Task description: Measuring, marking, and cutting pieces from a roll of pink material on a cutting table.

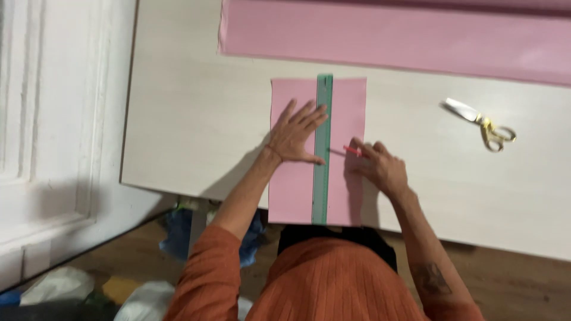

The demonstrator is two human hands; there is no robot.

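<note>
Pink paper sheet [294, 190], left hand [295, 134] fingers splayed flat pinning green ruler [322, 178]; right hand [380, 166] pinching pink pencil [351, 150]

Pen [351, 150] mostly hidden inside right hand [380, 168]; only a short red tip shows. Left hand [297, 134] covers part of pink sheet [345, 107] beside ruler [322, 148]. Pink roll [392, 32] cut off top and right. Stuff on floor [71, 288] blurry, possibly bags.
</note>
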